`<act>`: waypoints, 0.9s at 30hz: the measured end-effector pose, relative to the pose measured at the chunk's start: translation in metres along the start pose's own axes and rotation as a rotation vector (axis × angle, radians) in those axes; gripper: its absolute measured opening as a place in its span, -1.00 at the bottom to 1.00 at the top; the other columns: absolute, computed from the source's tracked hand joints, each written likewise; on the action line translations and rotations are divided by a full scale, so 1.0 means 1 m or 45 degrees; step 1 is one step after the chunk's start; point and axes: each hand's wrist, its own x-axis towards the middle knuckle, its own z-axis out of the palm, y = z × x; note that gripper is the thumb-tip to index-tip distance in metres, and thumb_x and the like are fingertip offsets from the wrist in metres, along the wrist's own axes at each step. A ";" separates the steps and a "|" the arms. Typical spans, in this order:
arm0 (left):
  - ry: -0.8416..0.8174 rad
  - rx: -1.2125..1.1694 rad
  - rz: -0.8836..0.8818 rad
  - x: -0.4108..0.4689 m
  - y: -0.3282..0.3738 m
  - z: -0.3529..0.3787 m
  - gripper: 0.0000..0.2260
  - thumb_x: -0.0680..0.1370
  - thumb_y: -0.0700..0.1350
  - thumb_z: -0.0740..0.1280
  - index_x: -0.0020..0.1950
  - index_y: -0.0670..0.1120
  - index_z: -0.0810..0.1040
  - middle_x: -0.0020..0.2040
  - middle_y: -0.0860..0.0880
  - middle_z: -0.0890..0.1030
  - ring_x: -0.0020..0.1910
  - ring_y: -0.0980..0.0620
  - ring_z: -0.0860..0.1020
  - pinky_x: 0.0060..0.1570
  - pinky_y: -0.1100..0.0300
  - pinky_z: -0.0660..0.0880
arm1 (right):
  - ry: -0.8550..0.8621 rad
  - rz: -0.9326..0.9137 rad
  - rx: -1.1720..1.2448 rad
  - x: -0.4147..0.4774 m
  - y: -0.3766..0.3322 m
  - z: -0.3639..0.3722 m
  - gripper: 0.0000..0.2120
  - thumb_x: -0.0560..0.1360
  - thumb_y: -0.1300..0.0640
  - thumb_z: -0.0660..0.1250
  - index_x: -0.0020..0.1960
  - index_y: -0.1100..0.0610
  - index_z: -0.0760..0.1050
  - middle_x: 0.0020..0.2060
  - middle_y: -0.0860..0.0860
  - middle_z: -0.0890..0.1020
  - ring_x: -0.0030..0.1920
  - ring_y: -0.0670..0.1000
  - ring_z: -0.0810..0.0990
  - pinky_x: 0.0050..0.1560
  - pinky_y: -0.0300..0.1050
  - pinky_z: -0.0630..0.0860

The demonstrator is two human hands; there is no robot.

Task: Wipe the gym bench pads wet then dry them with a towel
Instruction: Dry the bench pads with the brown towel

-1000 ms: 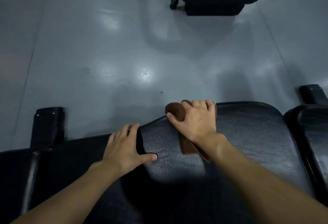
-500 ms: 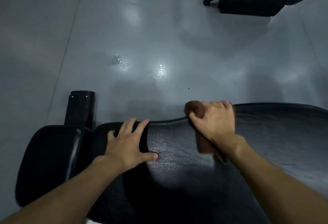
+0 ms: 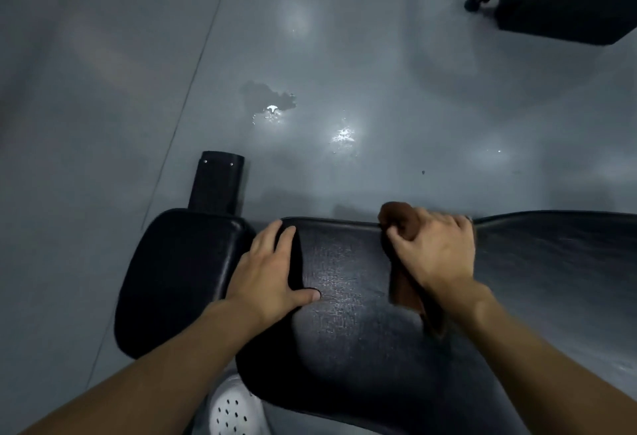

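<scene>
While gripped, brown cloth (image 3: 401, 291) lies under right hand (image 3: 436, 255) — on pad (image 3: 344, 296).

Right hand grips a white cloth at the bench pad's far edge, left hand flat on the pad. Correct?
No: the cloth is brown, not white, per the head view. The right hand does grip it at the far edge of the bench pad, and the left hand rests flat on the pad.

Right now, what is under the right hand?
A brown cloth, gripped by the right hand against the far edge of the long bench pad. A bunch shows past the thumb and a tail trails by the wrist; its middle and the pad beneath are covered.
</scene>
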 end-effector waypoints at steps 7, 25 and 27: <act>-0.089 -0.237 0.034 -0.009 -0.041 -0.003 0.02 0.38 0.21 0.50 0.59 0.03 -0.13 0.51 0.03 0.08 0.49 -0.01 0.13 0.46 0.06 0.20 | -0.178 -0.187 -0.033 -0.005 -0.060 0.017 -0.39 0.36 -0.36 -0.08 0.24 -0.13 0.44 0.06 -0.04 0.65 0.19 0.06 0.55 0.28 0.04 0.24; -0.265 0.279 0.195 -0.027 -0.127 -0.023 0.16 0.38 0.10 0.54 0.57 -0.07 -0.32 0.53 0.05 -0.45 0.52 0.03 -0.38 0.53 -0.15 -0.11 | -0.237 -0.443 0.010 -0.015 -0.180 0.051 -0.51 0.41 -0.28 0.11 0.24 -0.17 0.52 0.20 -0.07 0.56 0.31 0.00 0.43 0.42 0.02 0.14; -0.235 0.279 0.209 -0.026 -0.126 -0.020 0.15 0.38 0.10 0.54 0.58 -0.07 -0.31 0.53 0.05 -0.44 0.53 0.02 -0.37 0.53 -0.15 -0.09 | -0.271 -0.446 -0.011 -0.013 -0.189 0.049 -0.52 0.40 -0.28 0.09 0.21 -0.17 0.52 0.18 -0.10 0.55 0.30 -0.03 0.43 0.41 0.04 0.14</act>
